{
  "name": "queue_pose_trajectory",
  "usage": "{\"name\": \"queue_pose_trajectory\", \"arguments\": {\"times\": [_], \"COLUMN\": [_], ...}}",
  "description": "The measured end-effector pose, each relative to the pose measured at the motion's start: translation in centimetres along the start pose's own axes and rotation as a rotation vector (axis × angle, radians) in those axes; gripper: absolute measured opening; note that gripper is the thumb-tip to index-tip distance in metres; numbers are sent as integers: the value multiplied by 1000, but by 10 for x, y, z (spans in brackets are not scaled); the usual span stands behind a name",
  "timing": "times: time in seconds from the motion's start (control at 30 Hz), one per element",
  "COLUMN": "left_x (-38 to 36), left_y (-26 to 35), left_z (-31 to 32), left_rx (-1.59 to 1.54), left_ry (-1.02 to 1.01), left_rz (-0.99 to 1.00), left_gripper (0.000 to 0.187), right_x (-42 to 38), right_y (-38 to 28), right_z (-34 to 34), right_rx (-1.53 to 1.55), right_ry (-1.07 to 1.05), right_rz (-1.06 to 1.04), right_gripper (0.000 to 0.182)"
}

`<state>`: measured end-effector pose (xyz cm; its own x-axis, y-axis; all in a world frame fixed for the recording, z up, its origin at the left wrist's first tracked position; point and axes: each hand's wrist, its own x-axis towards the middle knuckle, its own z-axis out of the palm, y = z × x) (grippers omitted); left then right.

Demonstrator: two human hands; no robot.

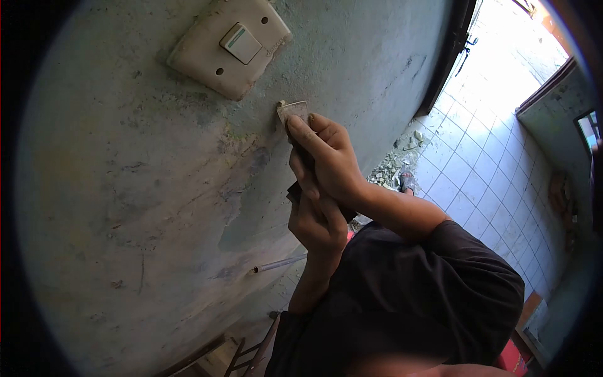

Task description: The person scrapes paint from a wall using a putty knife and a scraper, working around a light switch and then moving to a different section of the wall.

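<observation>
My right hand [330, 154] is closed, thumb pressed on a small flat, pale blade-like piece [294, 110] with a thin light edge. A crumb of plaster [282, 102] sits at the corner of that piece, close to the wall. Just below, my left hand [317, 223] is closed around a dark flat object [348, 213], whose edges stick out on both sides of the fingers. Its kind I cannot tell. The two hands overlap in this view. Up and to the left of them, a beige light switch plate [235, 47] is mounted on the wall.
The stained, scraped wall [157, 163] fills the left side. A pipe [279, 263] is seen beyond my left forearm. Plaster rubble [392, 164] lies along the wall base on the tiled floor [468, 157], near a foot [407, 181]. An open doorway [502, 56] is at upper right; a wooden frame [251, 352] stands below.
</observation>
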<state>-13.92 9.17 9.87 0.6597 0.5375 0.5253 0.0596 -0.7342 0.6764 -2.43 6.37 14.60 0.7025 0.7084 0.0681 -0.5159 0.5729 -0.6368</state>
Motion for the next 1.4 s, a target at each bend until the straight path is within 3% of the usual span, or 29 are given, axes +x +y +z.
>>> {"name": "queue_pose_trajectory", "arguments": {"times": [0.13, 0.27, 0.37, 0.47, 0.57, 0.63, 0.73, 0.97, 1.1, 1.27, 1.4], "left_x": [-13, 5, 24, 7, -14, -12, -1, -17, 3, -21, -8], "left_y": [-3, 6, 14, 3, -8, -6, -7, -16, -8, -17, -13], "left_z": [5, 4, 2, 9, 12, 5, 2, 6, 3, 13, 10], "left_rx": [0, -17, -13, -8, -61, -7, -27, -51, -48, -77, -58], "left_ry": [99, 60, 29, 51, 100, 66, -7, 58, -4, 140, 101], "left_rz": [25, 27, 7, 89, 10, 29, -87, 8, -22, 73, 28], "left_gripper": [34, 34, 34, 35, 30, 36, 35, 38, 39, 37, 37], "right_x": [-7, -1, 9, 1, -10, -8, 3, -7, 7, -10, -1], "right_y": [15, -6, -18, -7, 20, 9, 2, 21, 6, 23, 6], "right_z": [-4, 0, 9, -1, -13, -4, 3, -3, -2, -11, 2], "right_rx": [-56, -19, -4, -81, -65, -44, -56, -92, -107, -166, -110], "right_ry": [13, -6, 4, 22, 22, 27, 31, 37, 22, -13, -22], "right_rz": [22, 42, -86, -38, 58, 63, -73, 16, -149, 13, -39], "right_gripper": [31, 33, 33, 34, 34, 33, 33, 29, 33, 32, 33]}}
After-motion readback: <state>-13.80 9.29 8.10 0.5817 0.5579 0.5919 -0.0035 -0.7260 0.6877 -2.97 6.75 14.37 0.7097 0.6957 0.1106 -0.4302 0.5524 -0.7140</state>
